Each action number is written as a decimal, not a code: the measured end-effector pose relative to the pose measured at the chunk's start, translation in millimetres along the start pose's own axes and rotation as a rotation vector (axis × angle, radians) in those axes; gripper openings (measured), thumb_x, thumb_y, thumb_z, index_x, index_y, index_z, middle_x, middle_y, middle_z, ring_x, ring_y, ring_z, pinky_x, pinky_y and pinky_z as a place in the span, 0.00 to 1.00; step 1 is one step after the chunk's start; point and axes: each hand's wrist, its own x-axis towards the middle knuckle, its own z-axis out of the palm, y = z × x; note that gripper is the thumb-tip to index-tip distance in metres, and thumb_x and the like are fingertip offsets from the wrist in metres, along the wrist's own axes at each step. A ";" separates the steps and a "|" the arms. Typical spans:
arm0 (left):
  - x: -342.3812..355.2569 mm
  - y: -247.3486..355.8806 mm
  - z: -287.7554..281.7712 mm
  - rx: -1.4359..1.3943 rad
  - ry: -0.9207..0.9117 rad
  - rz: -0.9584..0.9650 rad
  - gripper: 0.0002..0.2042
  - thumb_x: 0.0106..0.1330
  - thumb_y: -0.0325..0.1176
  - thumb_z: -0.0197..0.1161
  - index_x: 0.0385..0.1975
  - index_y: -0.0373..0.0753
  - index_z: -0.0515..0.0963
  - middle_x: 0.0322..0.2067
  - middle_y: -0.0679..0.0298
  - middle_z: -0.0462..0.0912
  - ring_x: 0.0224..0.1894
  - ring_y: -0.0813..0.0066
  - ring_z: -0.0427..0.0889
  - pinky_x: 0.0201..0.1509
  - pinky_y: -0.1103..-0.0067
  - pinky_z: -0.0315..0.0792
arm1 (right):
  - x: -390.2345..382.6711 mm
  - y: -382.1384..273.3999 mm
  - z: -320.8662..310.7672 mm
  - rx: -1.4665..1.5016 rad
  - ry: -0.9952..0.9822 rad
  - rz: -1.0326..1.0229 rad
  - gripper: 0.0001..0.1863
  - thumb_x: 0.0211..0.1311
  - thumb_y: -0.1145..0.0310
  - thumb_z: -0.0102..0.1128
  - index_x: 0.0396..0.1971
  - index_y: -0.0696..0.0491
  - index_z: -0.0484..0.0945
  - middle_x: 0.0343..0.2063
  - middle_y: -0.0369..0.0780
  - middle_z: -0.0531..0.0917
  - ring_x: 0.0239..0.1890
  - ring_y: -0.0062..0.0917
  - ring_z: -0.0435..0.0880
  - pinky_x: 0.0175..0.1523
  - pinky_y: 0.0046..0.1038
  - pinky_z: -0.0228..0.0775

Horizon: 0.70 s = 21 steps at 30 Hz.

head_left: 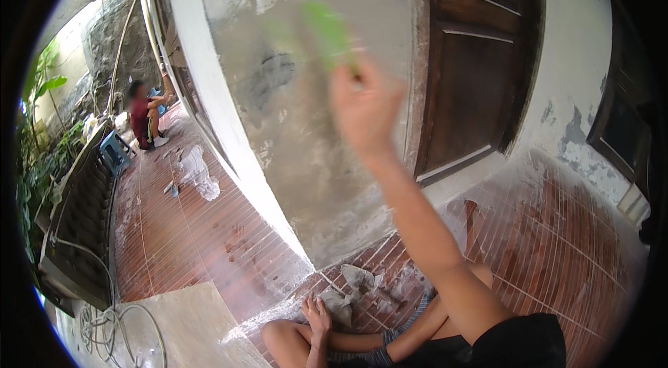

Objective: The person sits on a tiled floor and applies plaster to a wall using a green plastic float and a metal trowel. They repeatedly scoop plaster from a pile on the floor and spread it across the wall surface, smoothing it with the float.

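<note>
My right hand (369,100) is raised in front of the patchy grey plastered wall (292,173), its fingers closed on a flat green scraper (325,30). Motion smears both the hand and the scraper, so whether the blade touches the plaster is unclear. Low down, my left hand (317,316) rests by my bent knee with its fingers stretched out and nothing in them. Close to it on the tiles lie crumpled greyish bags (339,307), dusted with white powder.
Right of the wall stands a dark wooden door (470,90). Powder covers the red tiled floor (563,229). At the left are a dark tufted bench (83,229), a coiled hose (101,333) and a blue stool (115,151). Another person (146,117) sits farther back.
</note>
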 end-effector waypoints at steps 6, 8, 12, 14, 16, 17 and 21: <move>5.7 -3.6 5.0 0.025 -0.030 0.023 0.21 0.72 0.41 0.51 0.58 0.33 0.71 0.57 0.44 0.69 0.60 0.46 0.66 0.67 0.59 0.58 | 29.7 83.6 -45.1 -0.236 0.314 -0.032 0.20 0.58 0.80 0.57 0.53 0.57 0.80 0.37 0.50 0.85 0.25 0.29 0.83 0.32 0.28 0.73; 6.5 -3.3 6.0 0.034 -0.052 0.005 0.21 0.73 0.41 0.51 0.58 0.33 0.71 0.57 0.44 0.69 0.61 0.46 0.66 0.67 0.59 0.58 | 11.9 82.9 -39.6 -0.269 0.214 0.132 0.22 0.57 0.80 0.57 0.54 0.56 0.80 0.43 0.49 0.85 0.33 0.31 0.87 0.37 0.27 0.76; 4.5 -0.7 3.0 0.008 -0.036 -0.012 0.21 0.73 0.41 0.51 0.59 0.33 0.71 0.56 0.44 0.69 0.60 0.46 0.66 0.66 0.59 0.59 | -37.8 39.3 13.1 -0.273 0.059 -0.060 0.26 0.51 0.81 0.60 0.54 0.52 0.81 0.47 0.47 0.85 0.47 0.34 0.87 0.45 0.31 0.80; 3.1 1.0 0.7 0.021 -0.020 -0.003 0.21 0.73 0.41 0.50 0.59 0.33 0.71 0.56 0.43 0.70 0.60 0.46 0.66 0.66 0.59 0.59 | -59.2 8.4 37.6 -0.139 -0.006 -0.112 0.26 0.50 0.80 0.62 0.53 0.51 0.81 0.49 0.46 0.84 0.48 0.36 0.86 0.43 0.31 0.81; 2.8 2.4 -1.1 0.030 -0.031 0.015 0.21 0.73 0.40 0.50 0.59 0.33 0.70 0.56 0.43 0.69 0.60 0.46 0.66 0.66 0.59 0.58 | -77.3 -22.6 56.7 -0.007 -0.082 -0.121 0.26 0.50 0.79 0.64 0.53 0.49 0.81 0.50 0.46 0.83 0.49 0.39 0.85 0.43 0.29 0.83; 2.5 3.2 -1.4 0.043 -0.027 0.038 0.21 0.73 0.40 0.50 0.59 0.32 0.70 0.56 0.43 0.69 0.60 0.46 0.66 0.66 0.59 0.58 | -83.3 -39.2 68.7 0.056 -0.104 -0.134 0.27 0.52 0.79 0.62 0.56 0.49 0.79 0.52 0.45 0.82 0.52 0.41 0.83 0.44 0.31 0.83; 2.3 4.1 -2.6 0.036 -0.046 0.017 0.21 0.73 0.40 0.50 0.59 0.32 0.70 0.56 0.43 0.69 0.60 0.45 0.66 0.66 0.59 0.59 | -90.9 -66.7 62.8 0.344 -0.269 -0.056 0.24 0.55 0.79 0.60 0.55 0.53 0.78 0.48 0.47 0.83 0.40 0.37 0.87 0.36 0.32 0.81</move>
